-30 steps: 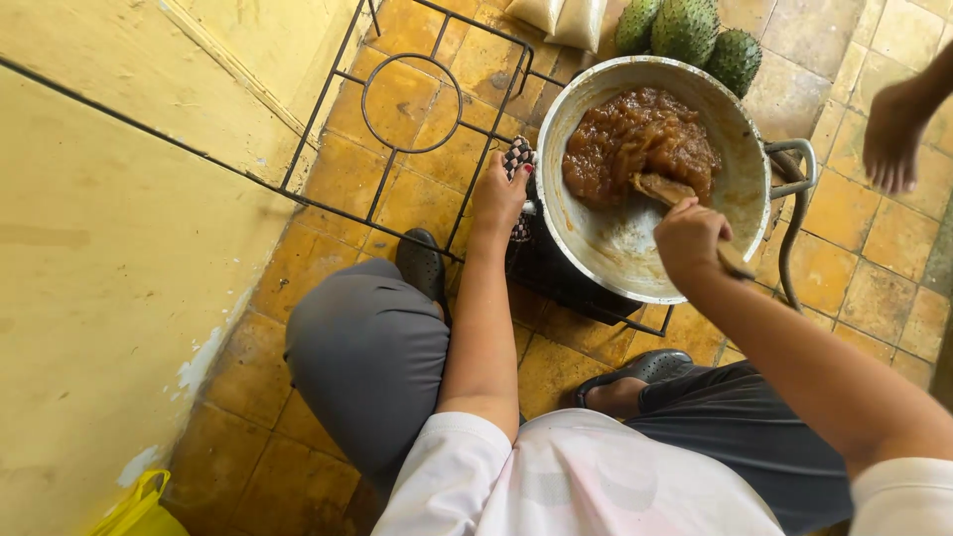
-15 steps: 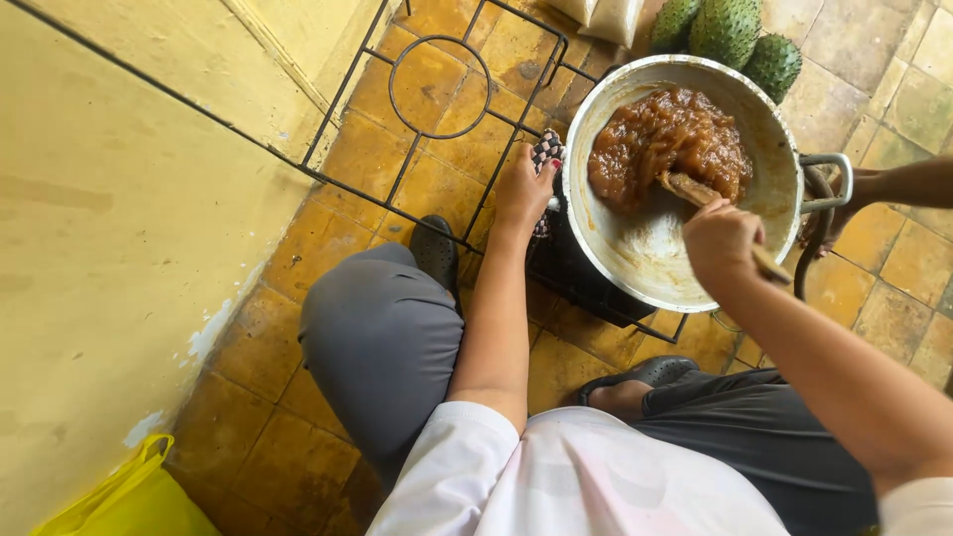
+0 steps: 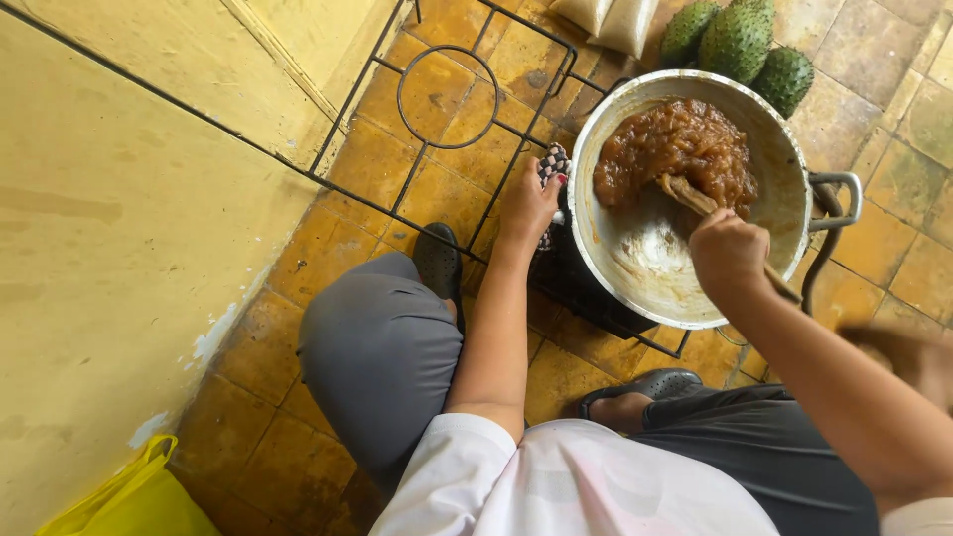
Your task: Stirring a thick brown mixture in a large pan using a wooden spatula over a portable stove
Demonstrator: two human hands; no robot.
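A large metal pot (image 3: 784, 149) sits tilted on a dark burner over a black wire frame on the tiled floor. A brown, lumpy paste (image 3: 675, 149) fills its far side. My right hand (image 3: 730, 253) is shut on a wooden spoon (image 3: 690, 194), whose end is pushed into the paste. My left hand (image 3: 528, 203) grips the pot's left handle through a checked cloth (image 3: 552, 162). I am squatting, with grey trousers and dark sandals below.
The black wire frame (image 3: 437, 99) spreads across orange floor tiles. Green spiky fruits (image 3: 740, 40) and a pale sack (image 3: 606, 20) lie beyond the pot. A yellow wall (image 3: 119, 199) is at left, a yellow bag (image 3: 139, 496) at lower left. A blurred hand (image 3: 908, 357) is at right.
The view has shifted, so the pot sits lower and further right. My right hand has drawn the spoon through the paste. The other person's hand has moved from upper right to lower right.
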